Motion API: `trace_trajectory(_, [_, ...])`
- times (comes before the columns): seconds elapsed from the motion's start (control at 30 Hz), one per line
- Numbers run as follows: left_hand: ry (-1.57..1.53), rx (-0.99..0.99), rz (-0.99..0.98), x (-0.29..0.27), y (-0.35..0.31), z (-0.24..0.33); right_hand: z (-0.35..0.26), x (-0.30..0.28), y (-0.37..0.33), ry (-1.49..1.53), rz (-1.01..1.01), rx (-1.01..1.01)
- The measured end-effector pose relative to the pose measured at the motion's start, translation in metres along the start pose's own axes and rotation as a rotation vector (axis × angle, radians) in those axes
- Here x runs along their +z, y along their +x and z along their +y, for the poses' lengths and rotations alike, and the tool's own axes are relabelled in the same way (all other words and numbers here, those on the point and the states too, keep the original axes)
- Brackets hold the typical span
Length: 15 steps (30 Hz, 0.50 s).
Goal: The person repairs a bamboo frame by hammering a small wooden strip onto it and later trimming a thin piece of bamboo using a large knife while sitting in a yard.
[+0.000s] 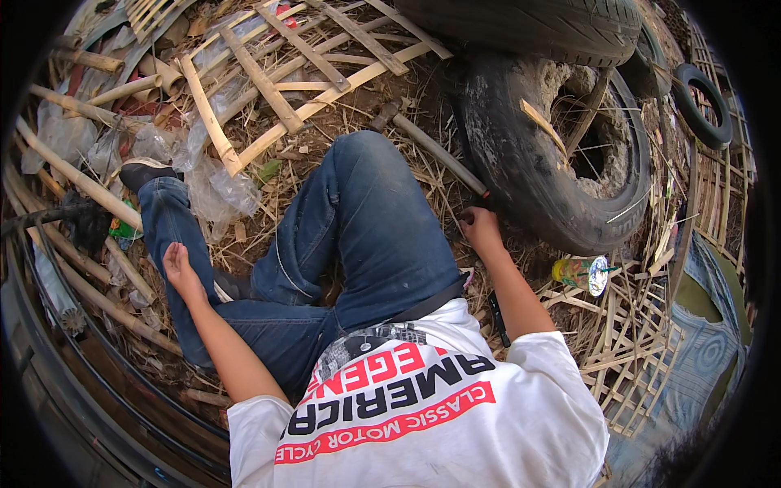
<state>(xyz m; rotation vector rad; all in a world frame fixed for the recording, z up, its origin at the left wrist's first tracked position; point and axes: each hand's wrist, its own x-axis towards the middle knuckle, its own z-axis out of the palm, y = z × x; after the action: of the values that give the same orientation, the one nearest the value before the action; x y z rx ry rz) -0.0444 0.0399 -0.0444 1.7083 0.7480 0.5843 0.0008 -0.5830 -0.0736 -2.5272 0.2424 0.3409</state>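
Observation:
My left hand (182, 272) rests over my left shin, palm turned up, fingers loosely stretched and nothing in them. At the base of a large worn tyre (521, 175), my right hand (482, 231) is low by the ground with its fingers curled together. Whatever those fingers hold, if anything, is hidden or too small to make out. Just beyond them lies a hammer (439, 153), its long grey handle slanting toward my right hand and its head pointing away. The hand and the handle's end appear slightly apart.
A bamboo lattice (297, 102) lies ahead, with clear plastic bags (213, 191) and bamboo poles (81, 171) on the left. Another tyre (529, 24) leans above the first. To the right are a colourful cup (579, 272), split bamboo strips (630, 350) and denim cloth (700, 366).

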Motion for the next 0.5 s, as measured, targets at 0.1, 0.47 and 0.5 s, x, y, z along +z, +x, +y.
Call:
trace_trajectory(0.1, [0.012,-0.001,-0.004,0.003,-0.002,0.001,-0.007,0.004,-0.005,-0.172,0.018,-0.089])
trace_trajectory(0.47, [-0.001,0.002,0.017,0.013,-0.01,0.013,-0.026,0.003,0.006,-0.39,-0.075,-0.143])
trace_trajectory(0.5, [-0.011,0.003,0.015,0.014,-0.009,0.014,-0.024,0.002,0.008,-0.389,-0.078,-0.184])
